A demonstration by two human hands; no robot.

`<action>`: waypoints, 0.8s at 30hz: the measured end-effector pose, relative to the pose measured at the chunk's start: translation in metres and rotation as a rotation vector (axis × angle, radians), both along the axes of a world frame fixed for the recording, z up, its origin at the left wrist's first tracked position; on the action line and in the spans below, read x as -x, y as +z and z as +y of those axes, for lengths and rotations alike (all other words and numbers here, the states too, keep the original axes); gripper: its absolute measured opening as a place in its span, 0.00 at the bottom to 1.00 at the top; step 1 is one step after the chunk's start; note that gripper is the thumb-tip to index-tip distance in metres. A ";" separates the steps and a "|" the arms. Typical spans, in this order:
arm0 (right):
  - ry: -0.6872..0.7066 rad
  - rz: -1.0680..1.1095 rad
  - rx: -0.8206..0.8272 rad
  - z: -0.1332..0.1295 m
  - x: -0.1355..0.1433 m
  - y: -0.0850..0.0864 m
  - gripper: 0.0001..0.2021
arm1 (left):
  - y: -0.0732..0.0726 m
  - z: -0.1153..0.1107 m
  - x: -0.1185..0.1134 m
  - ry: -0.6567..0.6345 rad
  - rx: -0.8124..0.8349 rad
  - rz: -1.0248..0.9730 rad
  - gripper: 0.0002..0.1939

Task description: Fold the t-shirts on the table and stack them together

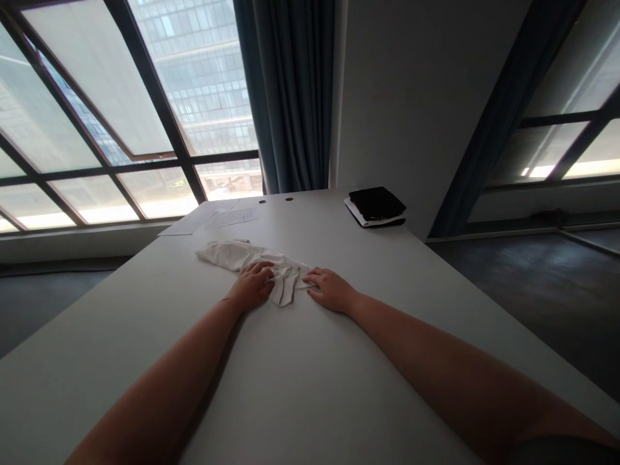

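A crumpled white garment (227, 254) lies across the white table in front of me, stretched out to the left. A loose flap of it, which looks like a sleeve, hangs toward me between my hands. My left hand (253, 284) rests on the middle of the garment, its fingers bent into the fabric. At the garment's right end, my right hand (332, 289) holds the edge between fingers and thumb. Some fingertips are hard to make out in the dim light.
Printed paper sheets (237, 216) lie at the table's far left corner. A black folded item (376, 203) sits on white papers at the far right. Two round holes mark the back edge of the table (310, 200). Blue curtains (295, 97) hang beside large windows.
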State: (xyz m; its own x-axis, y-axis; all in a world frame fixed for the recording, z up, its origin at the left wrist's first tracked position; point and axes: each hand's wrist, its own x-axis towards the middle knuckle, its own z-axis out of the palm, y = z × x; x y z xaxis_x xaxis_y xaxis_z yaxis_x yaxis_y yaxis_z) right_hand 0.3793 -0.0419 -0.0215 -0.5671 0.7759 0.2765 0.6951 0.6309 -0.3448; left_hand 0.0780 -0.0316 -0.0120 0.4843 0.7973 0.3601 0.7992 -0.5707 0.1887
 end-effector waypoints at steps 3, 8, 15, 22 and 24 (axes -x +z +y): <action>-0.042 0.006 -0.007 0.004 -0.003 0.000 0.15 | 0.012 -0.009 -0.006 -0.159 -0.032 0.030 0.07; -0.201 -0.001 -0.013 0.021 -0.017 0.001 0.08 | 0.020 -0.020 -0.011 -0.187 0.109 0.133 0.06; -0.485 -0.040 0.001 0.053 -0.071 0.001 0.08 | 0.016 -0.023 -0.006 -0.064 0.139 0.144 0.24; -0.668 -0.098 0.023 0.064 -0.110 0.003 0.10 | 0.022 -0.023 -0.013 -0.296 -0.052 0.284 0.13; -0.671 -0.153 0.032 0.061 -0.107 0.006 0.10 | 0.026 -0.029 -0.020 -0.376 -0.078 0.269 0.12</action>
State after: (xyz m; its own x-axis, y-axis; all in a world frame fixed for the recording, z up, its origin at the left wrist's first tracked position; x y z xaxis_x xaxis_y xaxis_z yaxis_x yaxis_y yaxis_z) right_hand 0.4868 0.0189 -0.0157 0.0083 0.9792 0.2028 0.9742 0.0379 -0.2226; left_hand 0.0983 -0.0607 0.0141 0.8188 0.5242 0.2342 0.5489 -0.8343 -0.0516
